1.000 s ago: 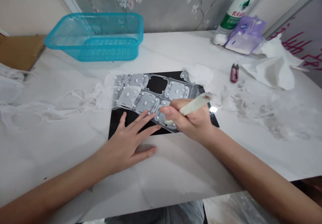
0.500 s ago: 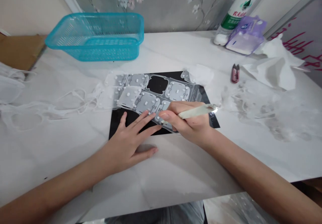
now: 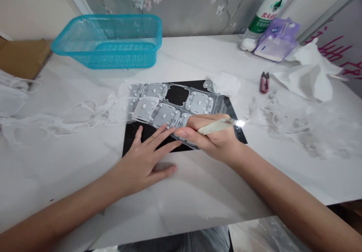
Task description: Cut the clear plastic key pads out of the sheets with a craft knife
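Note:
A translucent plastic sheet (image 3: pixel 166 115) with rounded-square shapes and small white nubs lies on a black mat (image 3: pixel 132 135). One square in its back row is cut out, so the black shows through. My left hand (image 3: pixel 144 161) rests flat with spread fingers, its fingertips on the sheet's near edge. In a closed grip my right hand (image 3: pixel 217 142) holds a slim pen-like tool (image 3: pixel 216 126) with a pale wrapped handle. A shiny clear end sticks out past the knuckles. The tool's working tip is hidden under my fingers, over the sheet's near right part.
A blue plastic basket (image 3: pixel 113 52) stands at the back left. Tangled white strips (image 3: pixel 68 118) lie left, clear plastic scraps (image 3: pixel 305 127) right. Small red snips (image 3: pixel 264 82), crumpled white paper (image 3: pixel 308 76), a purple tissue pack (image 3: pixel 278 40) and a water bottle (image 3: pixel 263 16) are farther back.
My right hand has shifted slightly left, and the tool has tilted and slid a little with it. My left hand stays in the same place.

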The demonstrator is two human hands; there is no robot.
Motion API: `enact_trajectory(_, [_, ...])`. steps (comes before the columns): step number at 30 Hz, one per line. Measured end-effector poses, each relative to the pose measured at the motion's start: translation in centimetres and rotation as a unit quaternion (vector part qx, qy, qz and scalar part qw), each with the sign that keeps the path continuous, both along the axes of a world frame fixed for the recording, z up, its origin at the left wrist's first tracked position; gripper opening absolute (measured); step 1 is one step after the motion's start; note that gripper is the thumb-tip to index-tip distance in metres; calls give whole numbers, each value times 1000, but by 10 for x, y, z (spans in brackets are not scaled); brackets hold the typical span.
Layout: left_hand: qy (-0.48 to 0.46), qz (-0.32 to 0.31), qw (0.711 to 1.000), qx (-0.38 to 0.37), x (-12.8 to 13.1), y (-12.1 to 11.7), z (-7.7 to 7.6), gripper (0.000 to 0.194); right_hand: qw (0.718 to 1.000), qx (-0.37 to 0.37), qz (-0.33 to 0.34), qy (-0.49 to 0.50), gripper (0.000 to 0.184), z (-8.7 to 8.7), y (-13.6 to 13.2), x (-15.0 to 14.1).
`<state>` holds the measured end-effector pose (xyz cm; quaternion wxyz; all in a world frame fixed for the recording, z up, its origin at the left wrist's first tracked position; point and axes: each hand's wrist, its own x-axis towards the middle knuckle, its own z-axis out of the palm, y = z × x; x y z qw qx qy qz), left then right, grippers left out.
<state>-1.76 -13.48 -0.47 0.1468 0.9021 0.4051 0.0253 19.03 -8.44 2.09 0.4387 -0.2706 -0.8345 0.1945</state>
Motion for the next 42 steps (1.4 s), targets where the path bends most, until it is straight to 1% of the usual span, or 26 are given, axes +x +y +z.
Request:
enact_trajectory(3, [6,0,1000,0,1,1,0,51,1000,-8,9,-8,30,0,1,1])
enact_trajectory(6, [10,-2,1000,5,2,2,1,50,999,-39,13,18,35,1,4,2])
enact_trajectory(7, [10,-4,1000,9,2,2,2,49,998,-54,-3,37,38,2,6,3])
enact_trajectory(9, [8,-9,1000,21,2,3,3,47,991,-76,-63,89,43,3,10,7])
enact_trajectory(10, [6,-13,1000,28,1,3,4,47,985,-79,-101,115,46,4,12,9])
enact_trajectory(12, [-4,-19,999,47,0,2,4,45,973,-61,-163,152,49,4,18,14])
enact_trajectory(14, [-19,-21,997,70,-2,2,3,44,967,-40,-201,152,50,1,23,18])
enact_trajectory(16, [-31,-24,996,86,-3,1,2,43,966,-23,-219,137,50,-4,27,19])
enact_trajectory(18, [-32,-33,994,94,-3,1,2,45,969,-9,-218,119,50,-10,29,19])
enact_trajectory(21, [-32,-41,993,105,-3,1,1,44,976,-3,-197,89,52,-17,31,17])
enact_trajectory(27, [-44,-41,993,103,-3,1,0,39,984,-49,-156,74,52,-21,31,16])
enact_trajectory(30, [-43,-44,993,98,-4,2,1,39,986,-40,-144,76,49,-20,31,16])
enact_trajectory(33, [-36,-52,994,93,-5,2,1,40,989,6,-126,71,46,-17,32,16])
enact_trajectory(36, [-36,-54,994,94,-5,2,1,40,992,50,-108,42,46,-13,33,17])
enact_trajectory(39, [-30,-54,994,93,-5,3,2,41,993,52,-100,15,49,-10,34,19])
enact_trajectory(42, [-23,-54,994,90,-5,4,2,41,995,42,-94,9,50,-6,35,23])
